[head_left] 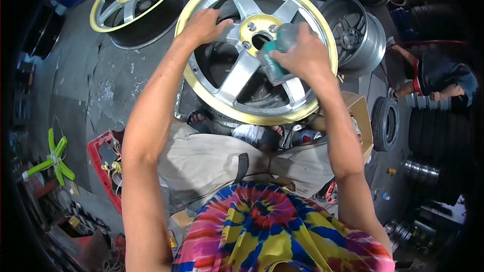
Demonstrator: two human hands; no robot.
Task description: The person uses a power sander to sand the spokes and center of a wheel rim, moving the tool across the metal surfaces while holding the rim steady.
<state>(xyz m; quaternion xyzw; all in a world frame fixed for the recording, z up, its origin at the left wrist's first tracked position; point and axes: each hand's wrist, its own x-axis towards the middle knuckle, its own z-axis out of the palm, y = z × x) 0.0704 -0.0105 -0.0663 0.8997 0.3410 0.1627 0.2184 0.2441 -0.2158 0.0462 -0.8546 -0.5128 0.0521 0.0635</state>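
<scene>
A large alloy wheel rim with silver spokes and a yellow lip and hub lies face up before my knees. My left hand grips one of its spokes at the upper left, fingers curled over the edge. In my right hand is a green, blurred power sander, which covers part of the spokes to the right of the hub. Whether the sander's pad touches the metal cannot be made out.
Another yellow-lipped rim lies at upper left, and grey rims stand at right. Beside my right leg is a cardboard box, with a tyre beyond. A red crate and green fan are at left. Another person is far right.
</scene>
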